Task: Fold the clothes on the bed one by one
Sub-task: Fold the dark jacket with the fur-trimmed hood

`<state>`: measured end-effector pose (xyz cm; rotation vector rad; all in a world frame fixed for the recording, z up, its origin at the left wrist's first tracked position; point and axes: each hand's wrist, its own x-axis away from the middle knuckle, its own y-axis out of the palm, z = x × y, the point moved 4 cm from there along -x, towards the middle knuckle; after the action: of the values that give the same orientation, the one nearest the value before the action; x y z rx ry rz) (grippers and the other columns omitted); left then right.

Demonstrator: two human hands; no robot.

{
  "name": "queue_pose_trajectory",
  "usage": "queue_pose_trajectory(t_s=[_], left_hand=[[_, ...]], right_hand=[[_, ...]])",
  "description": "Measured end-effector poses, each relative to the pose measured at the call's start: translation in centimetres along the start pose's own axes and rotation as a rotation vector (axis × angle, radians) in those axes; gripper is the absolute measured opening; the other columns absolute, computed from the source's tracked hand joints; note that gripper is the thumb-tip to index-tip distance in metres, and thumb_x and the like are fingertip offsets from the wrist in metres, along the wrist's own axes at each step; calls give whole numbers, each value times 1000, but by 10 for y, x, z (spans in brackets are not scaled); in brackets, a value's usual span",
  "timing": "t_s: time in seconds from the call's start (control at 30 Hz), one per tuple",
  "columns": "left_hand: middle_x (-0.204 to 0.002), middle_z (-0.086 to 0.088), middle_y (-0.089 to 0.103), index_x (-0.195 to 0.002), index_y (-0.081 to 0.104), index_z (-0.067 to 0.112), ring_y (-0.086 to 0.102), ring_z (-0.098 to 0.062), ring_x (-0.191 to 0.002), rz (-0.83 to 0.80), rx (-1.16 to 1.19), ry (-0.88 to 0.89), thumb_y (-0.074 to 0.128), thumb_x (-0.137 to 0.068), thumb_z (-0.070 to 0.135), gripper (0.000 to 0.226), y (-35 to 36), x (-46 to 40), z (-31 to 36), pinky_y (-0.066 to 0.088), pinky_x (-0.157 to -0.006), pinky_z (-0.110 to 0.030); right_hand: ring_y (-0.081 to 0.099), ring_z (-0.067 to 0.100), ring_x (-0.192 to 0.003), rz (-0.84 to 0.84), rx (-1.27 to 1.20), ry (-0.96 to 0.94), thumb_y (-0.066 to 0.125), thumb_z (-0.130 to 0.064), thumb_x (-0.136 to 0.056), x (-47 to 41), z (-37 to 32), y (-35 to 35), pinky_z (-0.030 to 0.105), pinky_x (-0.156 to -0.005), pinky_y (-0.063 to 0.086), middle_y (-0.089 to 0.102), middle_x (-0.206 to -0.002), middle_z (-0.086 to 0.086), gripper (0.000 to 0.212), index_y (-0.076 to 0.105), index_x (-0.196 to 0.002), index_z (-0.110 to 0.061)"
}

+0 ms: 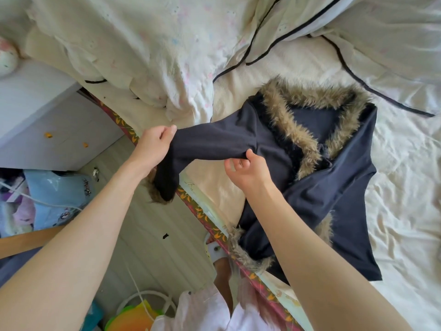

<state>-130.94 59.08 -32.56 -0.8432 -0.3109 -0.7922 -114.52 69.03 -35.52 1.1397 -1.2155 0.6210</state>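
Cream bed (405, 175), navy fur-collared top (334, 187) spread on it
Left hand (152, 144) grips the sleeve (214, 142) (stretched off the edge); right hand (245, 170) fingers pinch its underarm seam

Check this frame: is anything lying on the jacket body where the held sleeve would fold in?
Only the jacket's own other sleeve, already folded across the body. Both the left hand and right hand grip the raised sleeve; nothing else visible lies there.
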Motion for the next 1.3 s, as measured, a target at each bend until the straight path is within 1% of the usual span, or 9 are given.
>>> queue_pose_trajectory(t_s=[0.17, 0.33, 0.47, 0.6, 0.73, 0.87, 1.0, 1.13, 1.3], left_hand=[[-97, 3, 64, -101, 64, 12, 57, -9, -94, -55, 135, -23, 58, -94, 25, 16, -2, 1, -1, 40, -77, -19], [-64, -2, 40, -64, 40, 12, 38, -15, -62, 13, -2, -5, 46, -99, 32, 40, -8, -2, 2, 30, -59, -27], [-60, -3, 31, -60, 32, 11, 32, -17, -59, 40, -38, 52, 45, -99, 32, 46, -11, -1, 12, 22, -55, -29], [-98, 4, 62, -104, 64, 16, 56, -8, -92, -45, 111, 58, 50, -97, 24, 17, 3, 18, 35, 41, -71, -20], [-119, -3, 63, -129, 55, 10, 59, -11, -108, -206, 300, 112, 53, -96, 14, 33, 53, 48, 75, 47, -93, -27], [-133, -4, 55, -141, 41, 10, 51, -10, -124, -534, 239, 280, 46, -98, 10, 43, 122, 71, 102, 37, -107, -26], [-127, -1, 59, -130, 54, 13, 53, -9, -119, -291, 72, 279, 51, -95, 7, 35, 125, 64, 51, 39, -99, -19], [-130, -1, 50, -132, 48, 17, 47, -13, -120, -206, -192, 123, 59, -92, 18, 42, 118, 72, -30, 36, -94, -22], [-132, -7, 51, -134, 44, 13, 48, -27, -121, -195, -476, 131, 60, -91, 30, 49, 140, 81, -61, 40, -96, -39]], right_hand=[[51, 25, -125, -48, 179, -22, 57, -16, -95, 5, 6, 1, 34, -91, 48, 56, -122, 8, 33, 51, -125, -6], [53, 33, -122, 55, 387, -83, 58, -19, -94, 6, 7, 1, 28, -77, 50, 49, -139, 18, 2, 58, -94, -17], [62, 19, -94, -32, 384, -80, 53, -25, -97, 11, 7, 0, 31, -86, 48, 61, -121, 9, 32, 51, -125, -11], [62, 24, -102, -28, 611, -145, 49, -23, -99, 29, 2, -20, 34, -86, 51, 61, -113, 9, 34, 48, -128, -5], [67, 21, -100, -28, 625, -335, 48, -21, -99, 61, -22, -58, 34, -89, 53, 68, -106, 6, 17, 59, -109, -14], [63, 19, -106, 113, 688, -446, 45, -22, -100, 75, -50, -105, 35, -95, 49, 65, -114, 3, 24, 54, -122, -16], [44, 16, -130, 261, 1357, -669, 45, -22, -100, 65, -66, -139, 31, -109, 34, 51, -138, -3, 36, 49, -136, -19], [23, 31, -143, 343, 2185, -1022, 55, -26, -95, 48, -70, -159, 49, -115, 16, 33, -152, 12, 51, 42, -142, -15], [2, 31, -147, 320, 2460, -822, 43, -42, -97, 28, -77, -180, 50, -117, 7, 2, -160, 10, 67, 12, -152, -21]])
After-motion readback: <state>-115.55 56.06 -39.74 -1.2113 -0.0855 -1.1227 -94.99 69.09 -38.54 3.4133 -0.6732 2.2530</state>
